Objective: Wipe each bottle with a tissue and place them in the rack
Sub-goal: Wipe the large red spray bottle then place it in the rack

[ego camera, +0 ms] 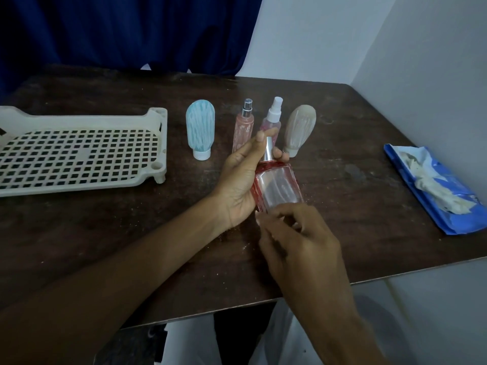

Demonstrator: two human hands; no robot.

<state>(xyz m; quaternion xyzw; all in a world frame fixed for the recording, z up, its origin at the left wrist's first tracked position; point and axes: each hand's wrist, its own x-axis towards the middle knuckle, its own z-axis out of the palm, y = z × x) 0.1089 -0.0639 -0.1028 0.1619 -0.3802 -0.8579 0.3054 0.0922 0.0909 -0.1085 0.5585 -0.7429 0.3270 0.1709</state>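
My left hand [241,177] grips a square red-edged glass bottle [278,187] with a silver neck, held tilted above the table. My right hand [300,241] presses on the bottle's lower end with curled fingers; a bit of white tissue [259,219] seems to show under them, blurred. Behind stand a blue tube bottle [200,129], a slim pink spray bottle [243,125], a pink bottle with a white sprayer [272,117] and a beige tube bottle [299,129]. The cream perforated rack [79,154] lies at the left with nothing in it.
A blue tissue pack [434,191], torn open with white tissue showing, lies at the right edge of the dark wooden table [355,154]. A white wall rises on the right and a blue curtain [118,32] hangs behind the table.
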